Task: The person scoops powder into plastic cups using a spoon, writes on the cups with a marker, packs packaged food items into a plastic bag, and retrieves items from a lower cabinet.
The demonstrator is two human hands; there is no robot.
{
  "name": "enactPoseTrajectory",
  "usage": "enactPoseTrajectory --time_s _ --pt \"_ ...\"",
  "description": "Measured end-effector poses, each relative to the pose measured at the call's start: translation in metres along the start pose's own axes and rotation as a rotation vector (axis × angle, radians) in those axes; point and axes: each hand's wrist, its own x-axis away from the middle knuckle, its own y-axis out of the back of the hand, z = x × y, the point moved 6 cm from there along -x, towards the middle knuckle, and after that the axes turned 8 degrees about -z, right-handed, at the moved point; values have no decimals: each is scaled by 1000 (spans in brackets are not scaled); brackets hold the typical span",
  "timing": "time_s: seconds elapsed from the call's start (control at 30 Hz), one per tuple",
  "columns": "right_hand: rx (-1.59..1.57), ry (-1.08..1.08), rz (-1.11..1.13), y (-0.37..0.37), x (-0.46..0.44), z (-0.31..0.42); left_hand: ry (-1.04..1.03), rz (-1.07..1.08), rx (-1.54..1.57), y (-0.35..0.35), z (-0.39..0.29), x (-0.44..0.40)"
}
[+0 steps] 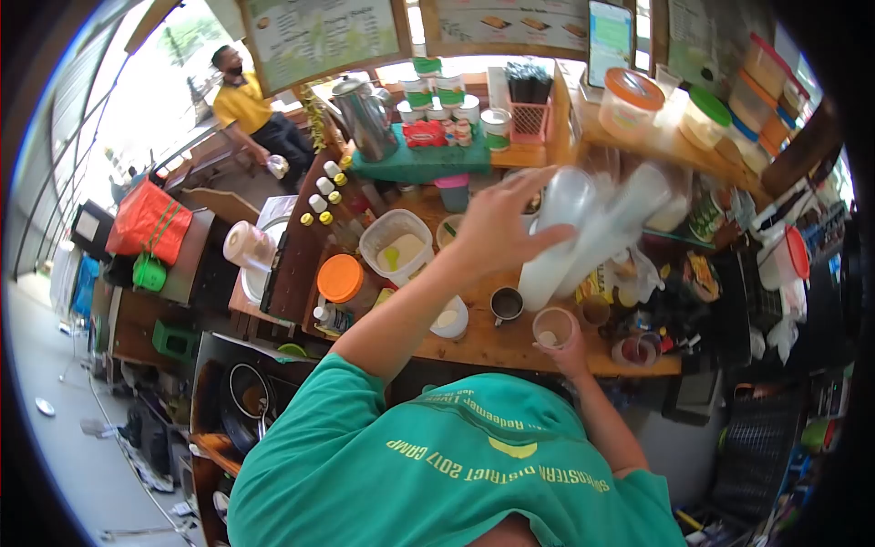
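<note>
From my end I see the left hand (506, 223) up over the table (492, 346), thumb and fingers spread wide, at the clear cup stacks (565, 239); both are blurred, and I cannot tell whether they touch. The right hand (574, 354) holds a cup (553, 326) near the table's front edge, fingers closed around its side, mouth up, with a little pale stuff at the bottom. I have a mug (506, 305) just left of that cup, and a white tub (448, 319) beyond the mug, farther left. Behind it I make out a box (396, 244) with a green scoop (391, 258) inside, and an orange-lidded jar (340, 279) left of that. A steel jug (365, 118) stands at the back, on a green cloth (424, 164).
</note>
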Motion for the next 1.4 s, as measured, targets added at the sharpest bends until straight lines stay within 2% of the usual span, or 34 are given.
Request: enactPoseTrajectory --time_s 0.03,0.1,0.2,0.27,0.4,0.47,0.5,0.57,0.7,0.77,0.8,0.83,0.87,0.9,0.97,1.0,1.07,1.1,1.17,1.2,1.27,1.3,1.37,1.4 --pt "-12 3 -93 7 1 -8 -39 -35 -1 -11 -2 0" --pt "-52 -5 -119 10 0 -20 -85 -76 -3 -20 -3 -1" --pt "-18 15 -193 15 -3 -38 -10 -48 -37 -26 -6 -6" --pt "-58 -19 -186 14 -1 -49 147 10 22 -27 -3 -8" --pt "90 -59 -168 19 4 -47 142 2 4 -37 -4 -14" --pt "96 4 -170 21 6 -42 196 -103 94 -37 0 -17" --pt "101 -7 -192 28 8 -49 192 -85 111 -40 -2 -18" --pt "194 -152 -90 25 12 -75 194 -171 29 -34 -6 -21" --pt "237 -173 11 42 25 -94 184 -214 9 -30 -11 -34" --pt "698 -361 289 56 36 -84 251 -218 62 -24 -10 -45" --pt "697 -363 287 65 30 -58 156 -171 -55 -21 -19 -52" --pt "762 -456 529 67 26 -32 63 -123 -172 -20 -29 -57" --pt "820 -547 775 69 28 -10 18 11 -294 -25 -35 -60" --pt "820 -549 777 75 21 11 21 12 -293 -27 -35 -59" --pt "743 -328 737 76 3 55 144 207 -252 -43 -25 -54" --pt "741 -332 734 77 -5 70 142 211 -250 -44 -24 -54" --pt "556 -146 498 78 -31 109 98 129 -280 -41 -24 -56" --pt "553 -154 493 76 -38 120 96 137 -275 -41 -24 -57" --pt "345 -145 229 77 -61 142 -6 42 -240 -31 -31 -66" --pt "345 -147 226 72 -68 145 -15 -23 -222 -25 -34 -70" --pt "216 -80 39 68 -85 157 18 -30 -223 -11 -46 -82" --pt "215 -79 38 62 -90 158 53 -39 -226 -2 -50 -88" --pt "-26 -21 -67 52 -101 164 -18 -92 -253 11 -53 -98" --pt "-25 -20 -65 44 -104 176 -37 -118 -228 19 -56 -102"
